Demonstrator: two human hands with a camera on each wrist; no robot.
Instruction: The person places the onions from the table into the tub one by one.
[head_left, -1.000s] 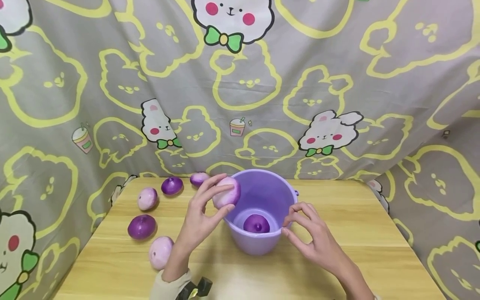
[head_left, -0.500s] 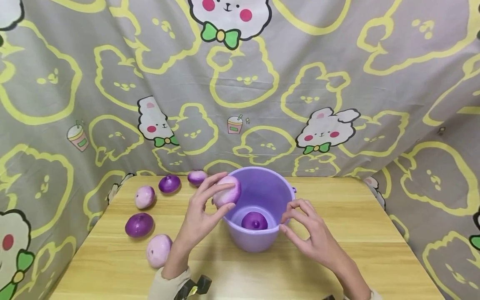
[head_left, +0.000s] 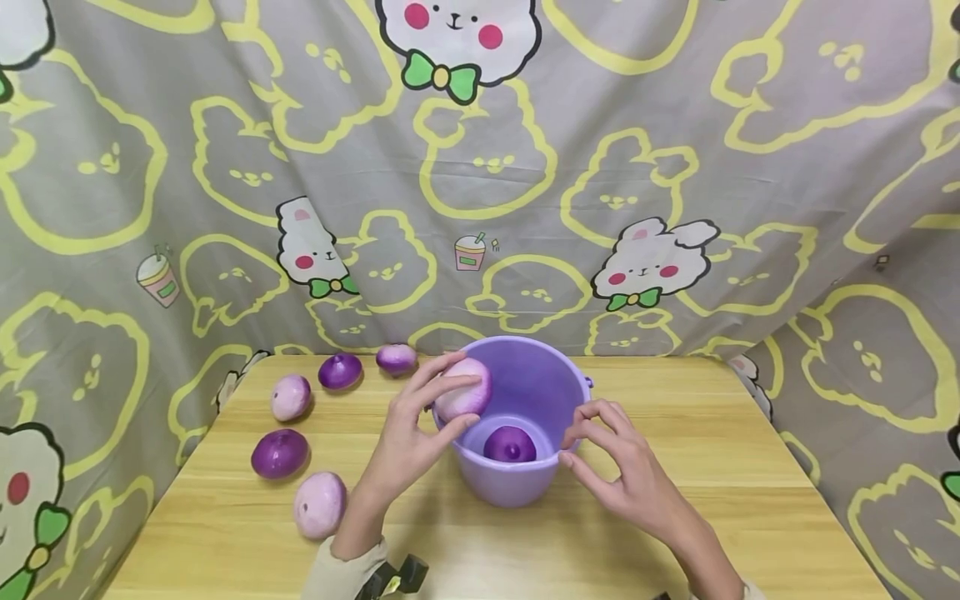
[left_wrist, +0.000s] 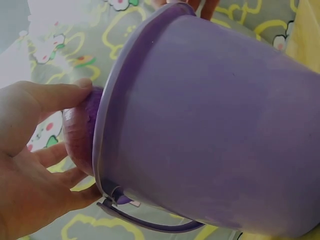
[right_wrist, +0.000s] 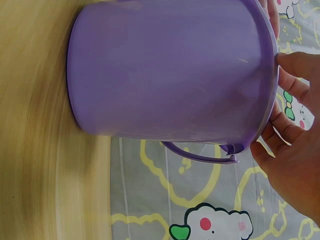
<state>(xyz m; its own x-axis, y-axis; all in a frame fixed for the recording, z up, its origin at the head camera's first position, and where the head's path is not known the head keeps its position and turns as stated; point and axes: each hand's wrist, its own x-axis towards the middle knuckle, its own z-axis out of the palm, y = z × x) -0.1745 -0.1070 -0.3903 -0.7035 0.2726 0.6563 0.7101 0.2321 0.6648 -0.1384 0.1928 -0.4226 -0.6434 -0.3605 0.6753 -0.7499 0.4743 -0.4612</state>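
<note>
Over the left side of a purple bucket [head_left: 510,485], my left hand [head_left: 397,437] grips a pale onion [head_left: 463,392] between thumb and fingers. The left wrist view has this onion [left_wrist: 80,132] at the bucket's rim, its far part hidden behind the wall. At the bucket's right rim, my right hand [head_left: 626,471] holds the edge; its thumb lies on the outer side in the right wrist view, with the fingers [right_wrist: 287,125] along the rim. One dark purple onion [head_left: 510,445] lies on the bucket's bottom.
Several onions lie on the wooden table [head_left: 712,517] left of the bucket, among them a dark one [head_left: 280,454], a pale one [head_left: 320,505] and a two-toned one [head_left: 396,358]. A patterned curtain [head_left: 525,167] hangs behind. The bucket's handle [right_wrist: 200,157] hangs down.
My left hand has moved slightly right with the onion, farther over the bucket's mouth. The right hand stays at the rim. The view has shifted a little.
</note>
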